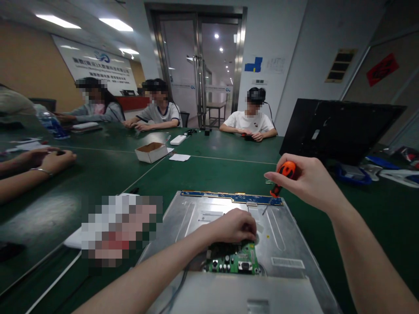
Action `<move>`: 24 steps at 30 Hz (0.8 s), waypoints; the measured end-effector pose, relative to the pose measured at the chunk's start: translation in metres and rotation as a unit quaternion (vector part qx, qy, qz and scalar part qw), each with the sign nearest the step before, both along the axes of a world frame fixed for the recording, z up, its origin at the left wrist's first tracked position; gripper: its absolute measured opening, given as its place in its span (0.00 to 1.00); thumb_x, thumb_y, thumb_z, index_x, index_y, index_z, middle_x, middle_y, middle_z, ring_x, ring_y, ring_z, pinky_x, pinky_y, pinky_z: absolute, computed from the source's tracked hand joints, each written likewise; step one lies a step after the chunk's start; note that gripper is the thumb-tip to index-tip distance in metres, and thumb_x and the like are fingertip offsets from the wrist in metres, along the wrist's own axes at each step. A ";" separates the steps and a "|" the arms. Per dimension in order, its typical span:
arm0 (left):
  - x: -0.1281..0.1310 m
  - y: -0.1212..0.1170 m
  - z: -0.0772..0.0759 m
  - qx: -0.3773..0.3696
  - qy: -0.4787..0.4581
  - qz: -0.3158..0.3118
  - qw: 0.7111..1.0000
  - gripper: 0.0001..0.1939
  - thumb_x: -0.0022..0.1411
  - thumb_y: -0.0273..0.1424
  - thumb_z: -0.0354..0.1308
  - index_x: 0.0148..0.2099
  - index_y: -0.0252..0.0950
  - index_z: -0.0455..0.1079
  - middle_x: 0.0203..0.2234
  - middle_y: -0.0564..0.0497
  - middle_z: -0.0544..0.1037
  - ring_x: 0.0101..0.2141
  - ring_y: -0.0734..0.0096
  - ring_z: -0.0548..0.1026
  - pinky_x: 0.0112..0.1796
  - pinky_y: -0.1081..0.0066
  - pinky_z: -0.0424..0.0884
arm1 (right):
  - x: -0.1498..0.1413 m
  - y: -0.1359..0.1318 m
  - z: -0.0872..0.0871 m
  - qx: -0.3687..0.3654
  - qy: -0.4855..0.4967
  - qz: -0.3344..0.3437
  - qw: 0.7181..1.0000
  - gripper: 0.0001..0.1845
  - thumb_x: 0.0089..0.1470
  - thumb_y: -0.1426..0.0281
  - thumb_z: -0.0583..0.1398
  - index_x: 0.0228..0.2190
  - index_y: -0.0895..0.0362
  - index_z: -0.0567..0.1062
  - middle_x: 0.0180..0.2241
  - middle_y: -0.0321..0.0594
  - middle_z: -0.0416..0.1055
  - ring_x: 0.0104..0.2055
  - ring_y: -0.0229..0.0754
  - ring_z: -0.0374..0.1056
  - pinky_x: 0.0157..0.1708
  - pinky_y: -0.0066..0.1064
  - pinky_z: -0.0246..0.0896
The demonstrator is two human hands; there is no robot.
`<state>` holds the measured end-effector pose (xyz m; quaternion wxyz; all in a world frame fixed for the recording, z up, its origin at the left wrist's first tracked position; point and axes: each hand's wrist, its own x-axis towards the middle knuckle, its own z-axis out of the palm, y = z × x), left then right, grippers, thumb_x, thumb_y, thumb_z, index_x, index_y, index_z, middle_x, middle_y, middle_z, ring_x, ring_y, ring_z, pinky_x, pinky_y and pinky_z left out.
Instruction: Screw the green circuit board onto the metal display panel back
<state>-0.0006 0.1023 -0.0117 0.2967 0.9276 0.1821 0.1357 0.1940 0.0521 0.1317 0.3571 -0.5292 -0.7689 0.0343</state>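
In my right hand (303, 179) is a screwdriver (284, 175) with an orange and black handle. Its thin shaft slants down to the left over a metal-backed display panel (278, 226). My left hand (234, 224) is closed, fingers curled down at the top edge of a green circuit board (232, 259); what they grip, if anything, is hidden. The board lies on the panel's metal back, with small components and a connector along its near edge. A narrow blue circuit strip (225, 197) runs along the panel's far edge.
A dark monitor (337, 131) stands at the right, with blue and white items beside it. Farther off are a small open box (151, 152) and a white power bank-like block (178, 139). A bottle (52, 122) stands left. Several people sit round the green table (209, 174).
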 end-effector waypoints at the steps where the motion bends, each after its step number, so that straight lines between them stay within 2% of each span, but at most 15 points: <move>1: -0.001 0.000 0.000 -0.007 -0.003 -0.004 1.000 0.04 0.58 0.29 0.66 0.35 0.33 0.77 0.27 0.51 0.76 0.28 0.72 0.72 0.30 0.76 0.64 | 0.000 -0.001 0.002 -0.015 -0.010 0.011 1.000 0.19 0.52 0.52 0.61 0.24 0.54 0.69 0.19 0.32 0.64 0.19 0.34 0.57 0.19 0.27 0.51; 6: -0.003 0.001 0.001 -0.051 -0.011 -0.005 0.999 0.05 0.59 0.22 0.62 0.37 0.34 0.77 0.29 0.51 0.78 0.31 0.70 0.73 0.34 0.75 0.65 | 0.006 -0.005 -0.001 -0.128 -0.079 0.103 0.983 0.15 0.53 0.55 0.61 0.28 0.54 0.70 0.20 0.32 0.67 0.19 0.34 0.58 0.18 0.25 0.50; 9: -0.003 0.000 0.002 -0.089 -0.016 0.010 0.996 0.05 0.57 0.21 0.62 0.36 0.34 0.77 0.28 0.52 0.77 0.30 0.71 0.73 0.32 0.76 0.65 | 0.007 -0.004 -0.004 -0.154 -0.120 0.148 0.970 0.13 0.53 0.56 0.62 0.30 0.53 0.71 0.21 0.31 0.68 0.20 0.33 0.58 0.19 0.25 0.51; 14: -0.001 -0.001 0.004 -0.139 -0.021 0.035 0.989 0.04 0.53 0.20 0.65 0.32 0.33 0.76 0.25 0.54 0.76 0.28 0.72 0.72 0.30 0.77 0.64 | 0.002 -0.003 -0.006 -0.156 -0.142 0.155 0.965 0.12 0.51 0.59 0.64 0.32 0.53 0.73 0.23 0.32 0.68 0.21 0.33 0.59 0.20 0.25 0.50; 24: -0.002 -0.001 0.006 -0.106 -0.007 0.018 0.994 0.06 0.53 0.20 0.64 0.33 0.35 0.77 0.25 0.55 0.75 0.27 0.73 0.72 0.29 0.77 0.64 | -0.004 -0.002 -0.012 -0.165 -0.172 0.166 0.957 0.08 0.52 0.63 0.64 0.34 0.52 0.73 0.26 0.32 0.70 0.26 0.36 0.63 0.24 0.26 0.52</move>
